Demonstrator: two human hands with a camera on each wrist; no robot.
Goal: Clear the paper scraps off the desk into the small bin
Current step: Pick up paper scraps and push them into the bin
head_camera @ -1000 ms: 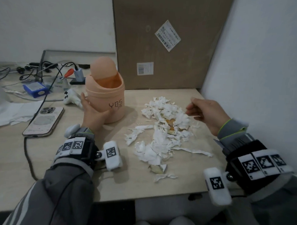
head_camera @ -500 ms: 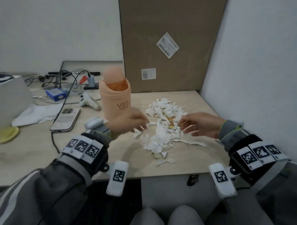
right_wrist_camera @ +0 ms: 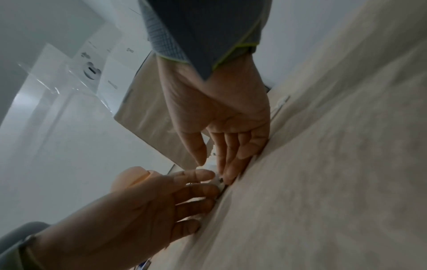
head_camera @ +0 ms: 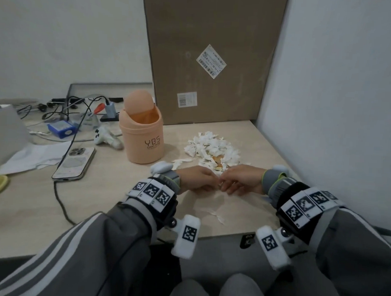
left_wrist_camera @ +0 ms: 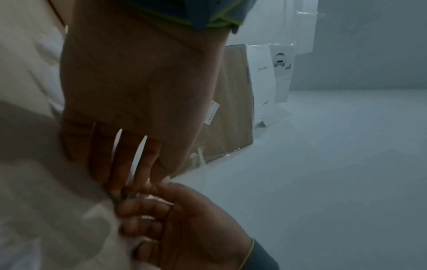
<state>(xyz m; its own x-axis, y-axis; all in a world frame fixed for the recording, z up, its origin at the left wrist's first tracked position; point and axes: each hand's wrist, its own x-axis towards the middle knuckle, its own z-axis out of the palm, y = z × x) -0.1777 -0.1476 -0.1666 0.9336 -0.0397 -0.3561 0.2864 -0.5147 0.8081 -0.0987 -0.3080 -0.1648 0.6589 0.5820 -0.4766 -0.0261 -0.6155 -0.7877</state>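
A pale wood-grain desk (head_camera: 113, 202) sits in a corner between white walls, with a tall cardboard box (head_camera: 213, 60) standing at its back edge. On the left part lie a smartphone (head_camera: 75, 163) on a black cable, a white controller (head_camera: 105, 139), a blue box (head_camera: 62, 128) and tangled cords. The small peach bin (head_camera: 141, 137) stands upright, its swing lid tipped open, just left of the heap of white paper scraps (head_camera: 212, 148). A few loose scraps (head_camera: 216, 217) lie near the front edge. Both hands rest on the desk at the near edge of the heap, fingertips meeting. The left hand (head_camera: 195, 176) has its fingers nearly straight, laid against the surface and touching scraps. The right hand (head_camera: 242, 179) likewise has straight fingers pressed to the desk, thumb apart; neither grip closes on anything.
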